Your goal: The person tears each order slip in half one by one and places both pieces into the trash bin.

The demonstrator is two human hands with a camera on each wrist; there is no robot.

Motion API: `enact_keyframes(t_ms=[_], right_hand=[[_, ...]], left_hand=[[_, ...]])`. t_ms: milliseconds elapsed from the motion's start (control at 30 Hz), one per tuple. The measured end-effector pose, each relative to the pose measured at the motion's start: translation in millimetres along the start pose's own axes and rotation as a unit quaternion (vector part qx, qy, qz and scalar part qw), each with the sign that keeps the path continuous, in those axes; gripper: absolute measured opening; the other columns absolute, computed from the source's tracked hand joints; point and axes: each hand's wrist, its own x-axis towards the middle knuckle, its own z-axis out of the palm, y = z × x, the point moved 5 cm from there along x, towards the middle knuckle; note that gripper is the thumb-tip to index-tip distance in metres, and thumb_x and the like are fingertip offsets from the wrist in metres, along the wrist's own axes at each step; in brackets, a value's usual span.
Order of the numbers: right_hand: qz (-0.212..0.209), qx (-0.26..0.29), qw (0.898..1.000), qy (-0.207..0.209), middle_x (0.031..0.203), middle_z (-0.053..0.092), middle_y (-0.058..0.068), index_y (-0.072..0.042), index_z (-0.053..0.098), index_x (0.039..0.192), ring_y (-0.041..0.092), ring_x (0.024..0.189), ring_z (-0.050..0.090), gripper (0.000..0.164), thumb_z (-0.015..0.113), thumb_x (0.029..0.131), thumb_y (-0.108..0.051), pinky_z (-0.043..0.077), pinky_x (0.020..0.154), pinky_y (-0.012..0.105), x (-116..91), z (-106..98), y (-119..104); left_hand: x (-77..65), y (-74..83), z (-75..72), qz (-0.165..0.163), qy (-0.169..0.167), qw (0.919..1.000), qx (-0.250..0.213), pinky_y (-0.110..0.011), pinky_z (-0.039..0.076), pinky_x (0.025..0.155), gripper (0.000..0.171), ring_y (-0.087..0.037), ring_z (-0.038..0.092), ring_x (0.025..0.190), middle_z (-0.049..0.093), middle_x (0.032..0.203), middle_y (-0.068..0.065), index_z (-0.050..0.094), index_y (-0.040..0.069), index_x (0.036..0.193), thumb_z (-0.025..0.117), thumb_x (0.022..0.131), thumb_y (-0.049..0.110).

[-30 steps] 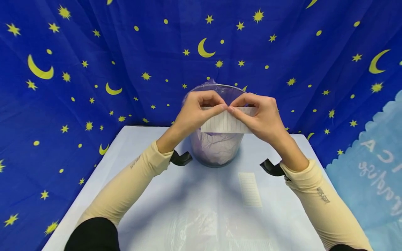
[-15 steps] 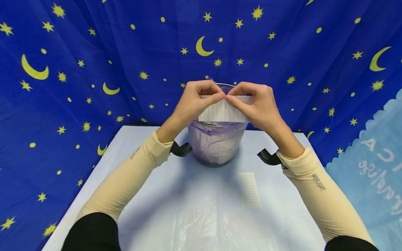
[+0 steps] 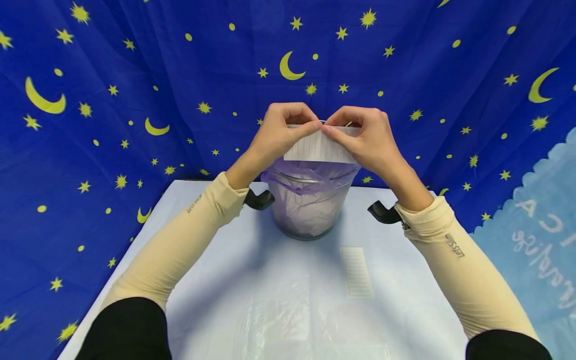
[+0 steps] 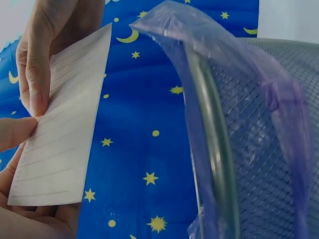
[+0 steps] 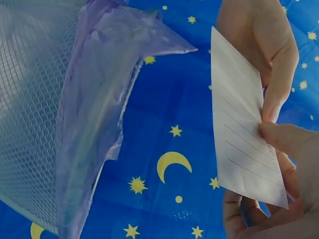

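Observation:
Both hands pinch one small sheet of lined paper (image 3: pixel 317 146) by its upper long edge, thumbs and fingertips meeting near its middle. The left hand (image 3: pixel 281 131) grips it from the left, the right hand (image 3: pixel 366 134) from the right. Ruled lines show on the paper (image 4: pixel 62 134) in the left wrist view and on the paper (image 5: pixel 244 134) in the right wrist view. Behind and below it stands a round mesh wastebasket (image 3: pixel 308 210) lined with a thin purple plastic bag (image 3: pixel 274 172) folded over its rim. In both wrist views a gap separates paper and basket.
A second lined paper slip (image 3: pixel 357 271) lies on the white table (image 3: pixel 216 300), right of the basket. Clear plastic film (image 3: pixel 279 320) lies at the table's front. A blue curtain (image 3: pixel 216 60) with stars and moons hangs close behind the basket.
Both hands have risen together with the paper, moving up in the head view. More of the basket's front rim and purple bag now shows beneath the sheet.

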Motion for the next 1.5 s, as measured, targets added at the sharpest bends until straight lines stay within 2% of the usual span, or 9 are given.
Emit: enact_keyframes(t_ms=[167, 433, 700, 933, 1200, 1367, 1500], right_hand=[[0.005, -0.009, 1.0, -0.012, 0.093, 0.08, 0.001, -0.012, 0.082, 0.096, 0.013, 0.08, 0.068, 0.019, 0.076, 0.099, -0.03, 0.049, 0.066, 0.02, 9.0, -1.8, -0.4], [0.023, -0.016, 1.0, 0.005, 0.097, 0.08, 0.003, -0.01, 0.081, 0.1, 0.005, 0.09, 0.068, 0.024, 0.075, 0.099, -0.033, 0.05, 0.076, 0.019, 17.6, -2.9, 1.6], [0.021, -0.024, 0.999, -0.003, 0.099, 0.08, 0.002, -0.01, 0.082, 0.1, 0.008, 0.093, 0.073, 0.022, 0.076, 0.099, -0.031, 0.055, 0.076, 0.015, 26.1, -7.5, 2.1], [0.033, -0.035, 0.999, -0.004, 0.1, 0.08, 0.002, -0.012, 0.082, 0.1, 0.008, 0.091, 0.073, 0.022, 0.076, 0.099, -0.033, 0.054, 0.074, 0.015, 33.3, -6.9, 3.2], [0.014, -0.039, 0.999, 0.012, 0.096, 0.08, 0.002, -0.01, 0.082, 0.098, 0.01, 0.09, 0.074, 0.022, 0.076, 0.099, -0.031, 0.054, 0.075, 0.014, 39.5, -5.1, 5.6], [0.01, -0.047, 0.999, 0.021, 0.096, 0.08, 0.003, -0.009, 0.083, 0.098, 0.01, 0.092, 0.072, 0.021, 0.077, 0.099, -0.03, 0.052, 0.076, 0.014, 40.4, -4.6, 5.4], [-0.009, -0.054, 0.998, 0.038, 0.095, 0.08, 0.004, -0.008, 0.083, 0.097, 0.007, 0.09, 0.068, 0.021, 0.078, 0.098, -0.028, 0.048, 0.076, 0.015, 39.2, -4.3, 5.0]], left_hand=[[8.1, -0.1, -3.4, -0.006, 0.001, 0.9999, 0.009, -0.03, 0.053, 0.075, 0.009, -0.017, 0.07, 0.084, 0.076, 0.091, -0.005, 0.078, 0.002, 0.093, 0.075, 0.098, 0.009], [18.7, -1.9, -7.5, -0.018, 0.013, 0.9997, 0.01, -0.031, 0.052, 0.083, 0.009, -0.017, 0.071, 0.092, 0.077, 0.093, -0.005, 0.078, 0.003, 0.093, 0.075, 0.098, 0.01], [24.8, -1.5, -7.5, -0.013, 0.013, 0.9997, 0.017, -0.031, 0.052, 0.08, 0.008, -0.019, 0.07, 0.089, 0.076, 0.094, -0.005, 0.078, 0.005, 0.094, 0.074, 0.099, 0.01], [33.7, -2.2, -10.7, -0.023, 0.015, 0.9992, 0.028, -0.029, 0.05, 0.076, 0.009, -0.018, 0.067, 0.083, 0.075, 0.09, -0.006, 0.078, 0.002, 0.094, 0.075, 0.098, 0.009], [38.6, -5.5, -14.3, -0.03, 0.014, 0.9982, 0.051, -0.029, 0.05, 0.091, 0.011, -0.016, 0.07, 0.101, 0.075, 0.093, -0.005, 0.077, 0.002, 0.094, 0.074, 0.1, 0.011], [39.2, -5.8, -14.7, -0.035, 0.016, 0.9983, 0.043, -0.029, 0.05, 0.092, 0.011, -0.017, 0.069, 0.101, 0.074, 0.093, -0.004, 0.076, 0.001, 0.094, 0.074, 0.099, 0.011], [38.4, -5.4, -15.4, -0.042, 0.018, 0.998, 0.044, -0.03, 0.05, 0.092, 0.012, -0.017, 0.069, 0.101, 0.074, 0.094, -0.004, 0.076, 0.002, 0.095, 0.073, 0.1, 0.012]])
